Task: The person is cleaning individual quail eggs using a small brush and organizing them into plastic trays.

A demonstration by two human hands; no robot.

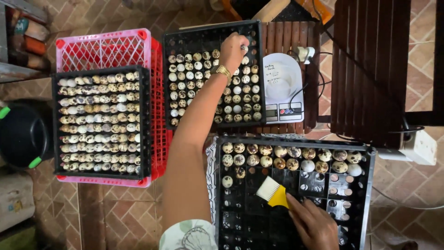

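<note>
Pinching pale speckled egg (pixel 243 47) (small), left hand (pixel 232 52), right hand (pixel 312 225) gripping yellow brush (pixel 274 193)

Matt black plastic tray (pixel 222 194), speckled smooth eggs (pixel 252 159).

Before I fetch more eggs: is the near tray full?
No. The near tray holds eggs only along its far rows; most cells are empty.

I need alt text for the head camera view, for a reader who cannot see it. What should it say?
Seen from above, a person's left hand holds a small speckled egg over a black egg tray, while the right hand holds a yellow brush on a nearer, mostly bare tray. A full tray sits on a pink crate at left, and a white scale at right.
</note>
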